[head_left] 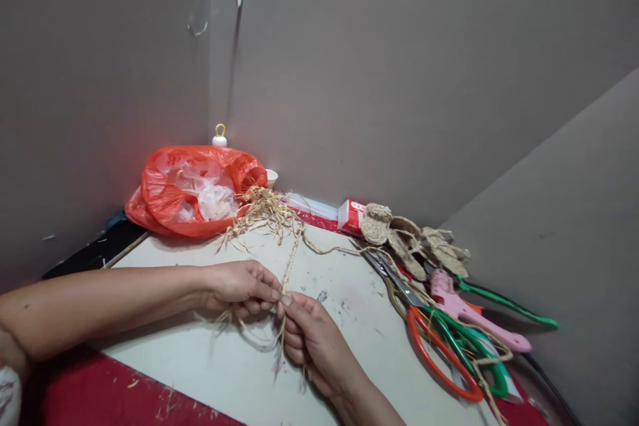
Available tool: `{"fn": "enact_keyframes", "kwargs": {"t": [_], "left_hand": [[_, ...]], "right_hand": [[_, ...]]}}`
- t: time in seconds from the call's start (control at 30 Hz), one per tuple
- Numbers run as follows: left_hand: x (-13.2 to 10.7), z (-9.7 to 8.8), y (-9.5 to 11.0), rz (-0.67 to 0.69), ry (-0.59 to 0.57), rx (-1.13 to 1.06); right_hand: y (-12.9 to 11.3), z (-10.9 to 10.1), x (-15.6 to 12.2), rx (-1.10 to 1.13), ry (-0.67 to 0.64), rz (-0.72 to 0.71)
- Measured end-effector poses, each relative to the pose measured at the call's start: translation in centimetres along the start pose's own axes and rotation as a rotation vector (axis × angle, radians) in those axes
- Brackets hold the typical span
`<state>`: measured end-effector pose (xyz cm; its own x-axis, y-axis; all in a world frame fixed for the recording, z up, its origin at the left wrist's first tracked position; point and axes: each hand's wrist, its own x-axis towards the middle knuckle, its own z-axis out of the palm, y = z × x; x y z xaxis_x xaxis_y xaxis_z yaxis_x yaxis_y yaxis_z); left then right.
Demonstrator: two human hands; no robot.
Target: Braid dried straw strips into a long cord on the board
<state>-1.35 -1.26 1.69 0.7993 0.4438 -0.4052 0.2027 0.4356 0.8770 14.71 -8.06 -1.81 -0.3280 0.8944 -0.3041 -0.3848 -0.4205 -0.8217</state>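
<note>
My left hand (pixel 248 288) and my right hand (pixel 312 333) meet over the white board, fingertips pinched together at the lower end of a thin straw braid (pixel 289 263). The braid runs up from my fingers, then bends right across the board toward the scissors. Loose straw strands (pixel 280 339) hang below the pinch, and a few stick out under my left hand. A heap of dry straw strands (pixel 267 210) lies beyond my hands.
A red plastic bag (pixel 164 196) sits at the back left. To the right lie orange-handled scissors (pixel 436 359), green-handled pliers (pixel 509 303), a pink glue gun (pixel 464 313), woven straw pieces (pixel 394 233) and a red-and-white box (pixel 351 216). Grey walls enclose the white board (pixel 200 373).
</note>
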Motion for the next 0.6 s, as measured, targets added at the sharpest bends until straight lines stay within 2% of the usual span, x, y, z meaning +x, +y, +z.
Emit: {"fn": "enact_keyframes", "kwargs": {"t": [0.2, 0.27, 0.43, 0.6], "left_hand": [[0.6, -0.5, -0.2, 0.094, 0.053, 0.417], [0.9, -0.6, -0.3, 0.097, 0.042, 0.481], [1.5, -0.7, -0.3, 0.036, -0.026, 0.294], [1.8, -1.2, -0.6, -0.069, -0.161, 0.048]], "right_hand": [[-0.8, -0.7, -0.4, -0.065, -0.011, 0.121], [-1.2, -0.9, -0.5, -0.094, -0.009, 0.171], [-1.8, -1.2, -0.7, -0.137, -0.007, 0.222], [-1.9, -1.5, -0.7, -0.112, 0.000, 0.266]]}}
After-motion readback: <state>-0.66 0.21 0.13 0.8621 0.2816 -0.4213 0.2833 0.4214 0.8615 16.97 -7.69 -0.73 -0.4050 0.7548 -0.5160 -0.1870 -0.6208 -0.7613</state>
